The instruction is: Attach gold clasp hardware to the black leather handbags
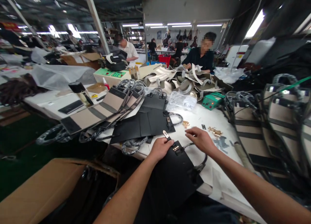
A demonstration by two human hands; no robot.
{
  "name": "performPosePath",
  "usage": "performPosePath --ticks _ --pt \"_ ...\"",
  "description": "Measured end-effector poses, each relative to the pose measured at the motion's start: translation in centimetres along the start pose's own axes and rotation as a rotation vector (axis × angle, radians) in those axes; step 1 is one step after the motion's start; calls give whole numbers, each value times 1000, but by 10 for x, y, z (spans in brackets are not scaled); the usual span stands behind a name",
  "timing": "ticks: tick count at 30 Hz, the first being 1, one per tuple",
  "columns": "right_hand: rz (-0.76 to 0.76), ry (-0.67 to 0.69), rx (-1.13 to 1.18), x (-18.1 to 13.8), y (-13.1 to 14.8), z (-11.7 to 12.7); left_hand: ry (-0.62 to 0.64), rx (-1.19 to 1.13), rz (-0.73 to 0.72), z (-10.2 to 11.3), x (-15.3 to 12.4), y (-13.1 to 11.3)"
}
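Note:
My left hand (160, 149) is closed on a black strap tab with a metal clasp plate (166, 134) on its end, beside the top edge of a black bag panel (173, 172). The panel slopes over the table's front edge. Gold-coloured hardware (176, 148) is fixed on it, and a plastic-wrapped handle (202, 164) loops from its right side. Above the table, right of the panel, my right hand (200, 139) has its fingertips drawn together; whatever is between them is too small to make out. Small gold-coloured metal pieces (186, 124) lie just beyond it.
More gold-coloured pieces (215, 131) lie on the white table (201, 115). Black bag panels (143, 123) are stacked to the left, beige-lined ones (251, 133) on the right. A green box (213, 101) stands behind. A cardboard box (43, 191) is lower left; a co-worker (200, 55) sits opposite.

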State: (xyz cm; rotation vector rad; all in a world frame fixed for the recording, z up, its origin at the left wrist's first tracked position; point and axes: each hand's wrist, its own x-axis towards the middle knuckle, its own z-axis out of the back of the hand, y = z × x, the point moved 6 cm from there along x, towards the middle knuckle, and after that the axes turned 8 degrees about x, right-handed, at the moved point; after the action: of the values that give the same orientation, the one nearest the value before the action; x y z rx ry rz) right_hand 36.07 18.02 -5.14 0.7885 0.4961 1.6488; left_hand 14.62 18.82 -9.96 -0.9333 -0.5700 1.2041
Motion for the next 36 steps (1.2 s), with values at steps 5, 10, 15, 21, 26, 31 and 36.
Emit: performPosePath --ticks 5,10,15,21,26,31,36 --pt "-133 1 -147 39 -39 3 7 -35 21 -1 -1 -1" --pt "-192 7 -217 56 -54 -14 -6 7 28 -4 0 5" --pt "-214 -16 -178 58 -58 -17 -7 37 19 -8 2 9" --pt "-221 -84 21 59 -55 -6 -28 52 18 -6 0 5" --pt "-239 -88 305 40 -28 20 -43 67 -12 -2 1 -2" --pt "-310 -41 813 -33 4 25 -74 129 -26 -3 -3 -6" --pt "-450 99 902 -101 9 -5 -290 342 -120 -4 -20 -19"
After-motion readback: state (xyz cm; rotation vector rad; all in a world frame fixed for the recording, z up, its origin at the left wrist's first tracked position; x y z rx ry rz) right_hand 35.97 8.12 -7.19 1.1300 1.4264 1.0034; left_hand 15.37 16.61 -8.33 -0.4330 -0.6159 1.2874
